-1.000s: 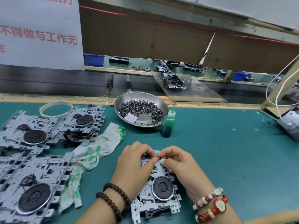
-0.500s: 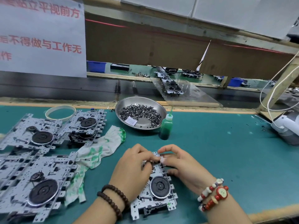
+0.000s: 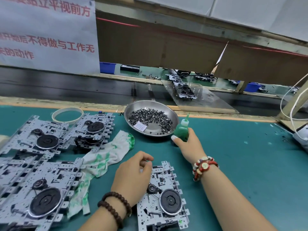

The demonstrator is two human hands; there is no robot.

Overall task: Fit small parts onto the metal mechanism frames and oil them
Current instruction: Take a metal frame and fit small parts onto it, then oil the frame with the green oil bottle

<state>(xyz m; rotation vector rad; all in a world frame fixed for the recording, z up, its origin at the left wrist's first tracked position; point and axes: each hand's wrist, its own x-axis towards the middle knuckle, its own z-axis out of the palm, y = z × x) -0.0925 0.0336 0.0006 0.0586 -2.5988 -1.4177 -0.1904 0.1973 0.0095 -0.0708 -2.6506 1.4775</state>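
A metal mechanism frame (image 3: 164, 197) with a black round wheel lies on the green mat in front of me. My left hand (image 3: 135, 172) rests on its upper left part with the fingers curled; whether it holds a small part is hidden. My right hand (image 3: 188, 145) is stretched forward and grips the green oil bottle (image 3: 182, 129), which stands upright beside the steel bowl (image 3: 133, 110). That bowl holds several small dark parts and a paper label.
Stacks of finished-looking frames (image 3: 41, 164) fill the left of the mat, with a green-stained white cloth (image 3: 106, 157) beside them and a tape ring (image 3: 67, 114) behind. A white device with cables (image 3: 301, 135) sits at the right edge. A conveyor runs behind the mat.
My right hand has left the frame and reached forward to take hold of the oil bottle. My left hand stays on the frame. The camera tilted up a little.
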